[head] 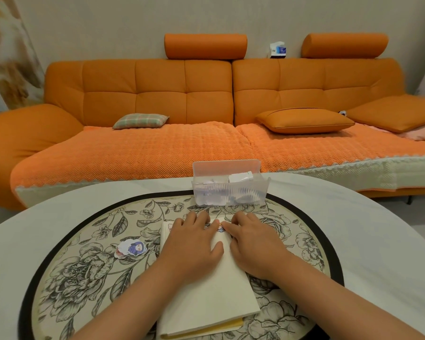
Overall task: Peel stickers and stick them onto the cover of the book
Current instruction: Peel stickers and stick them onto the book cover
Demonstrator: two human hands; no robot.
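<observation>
A cream-covered book lies closed on a floral mat, its yellow edge toward me. My left hand rests flat on the cover's far half, fingers stretched toward the far edge. My right hand lies beside it on the cover's right side, one fingertip pressing a small colourful sticker near the book's far edge; its other fingers are loosely bent. The hands hide most of the sticker. A small pile of cartoon stickers lies on the mat, left of the book.
A clear plastic box with white paper pieces stands just beyond the book. The round floral mat with a black rim covers a white table. An orange sofa fills the background.
</observation>
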